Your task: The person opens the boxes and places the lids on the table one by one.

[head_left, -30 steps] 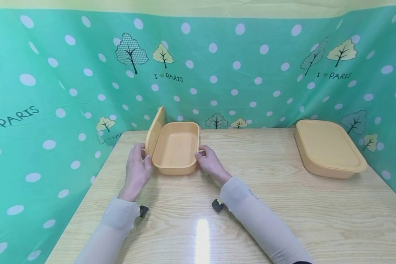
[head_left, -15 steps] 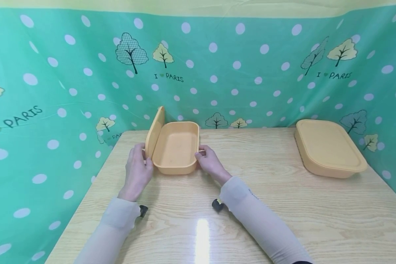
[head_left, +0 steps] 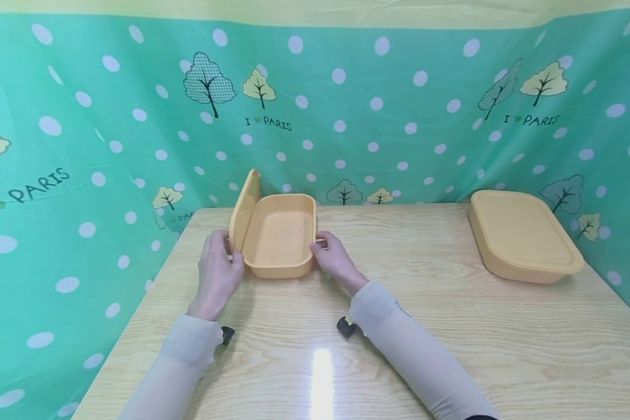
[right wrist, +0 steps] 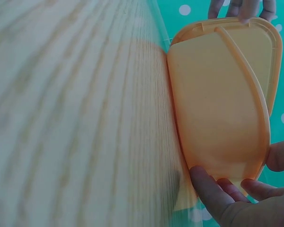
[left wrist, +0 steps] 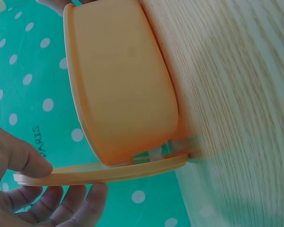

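An orange-yellow rectangular box [head_left: 280, 272] with rounded corners sits uncovered on the table, its inside bare. Along its left side the matching lid [head_left: 246, 211] stands on edge, tilted slightly leftward. My left hand [head_left: 217, 273] pinches this lid near its front end; in the left wrist view the thumb lies on one face and the fingers on the other. On the opposite side, my right hand [head_left: 338, 260] grips the box's right wall, thumb at the rim and fingers against the outside, as the right wrist view shows.
A second, larger box [head_left: 525, 236] of the same colour stands at the back right with its lid on. The wooden table [head_left: 425, 251] ends at a green dotted curtain [head_left: 346, 81] behind and at the sides. Each wrist carries a small black camera [head_left: 346, 326].
The lid has tilted a little to the left at its top, with my left hand on it. The box has shifted very slightly leftward. My right hand stays nearly still.
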Tool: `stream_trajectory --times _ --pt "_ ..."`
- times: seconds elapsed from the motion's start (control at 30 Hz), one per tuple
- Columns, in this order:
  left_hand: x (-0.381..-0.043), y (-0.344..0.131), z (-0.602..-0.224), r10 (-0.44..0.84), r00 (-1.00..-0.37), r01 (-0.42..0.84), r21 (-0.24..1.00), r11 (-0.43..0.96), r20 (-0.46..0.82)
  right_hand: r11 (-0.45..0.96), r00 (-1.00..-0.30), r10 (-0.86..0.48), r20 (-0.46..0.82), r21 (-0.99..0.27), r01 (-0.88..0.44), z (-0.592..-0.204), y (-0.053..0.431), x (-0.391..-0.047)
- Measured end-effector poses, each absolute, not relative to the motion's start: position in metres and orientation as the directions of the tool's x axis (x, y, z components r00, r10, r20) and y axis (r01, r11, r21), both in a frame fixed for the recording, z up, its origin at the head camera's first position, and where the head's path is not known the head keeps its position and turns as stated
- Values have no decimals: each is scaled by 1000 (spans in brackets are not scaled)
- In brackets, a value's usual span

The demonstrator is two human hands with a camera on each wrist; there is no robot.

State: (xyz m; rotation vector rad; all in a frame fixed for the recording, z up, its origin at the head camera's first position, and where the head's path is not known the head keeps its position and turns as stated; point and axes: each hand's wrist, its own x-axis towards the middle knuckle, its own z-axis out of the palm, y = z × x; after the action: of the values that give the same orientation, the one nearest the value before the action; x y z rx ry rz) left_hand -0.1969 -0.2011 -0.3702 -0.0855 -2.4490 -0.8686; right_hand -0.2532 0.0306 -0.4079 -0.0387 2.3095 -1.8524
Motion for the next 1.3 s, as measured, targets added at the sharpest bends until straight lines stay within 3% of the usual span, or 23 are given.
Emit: stream_trajectory --times 1.3 --pt "-201 -210 -369 -149 -798 276 574 771 584 223 -984 -146 -101 -973 67 -404 31 -249"
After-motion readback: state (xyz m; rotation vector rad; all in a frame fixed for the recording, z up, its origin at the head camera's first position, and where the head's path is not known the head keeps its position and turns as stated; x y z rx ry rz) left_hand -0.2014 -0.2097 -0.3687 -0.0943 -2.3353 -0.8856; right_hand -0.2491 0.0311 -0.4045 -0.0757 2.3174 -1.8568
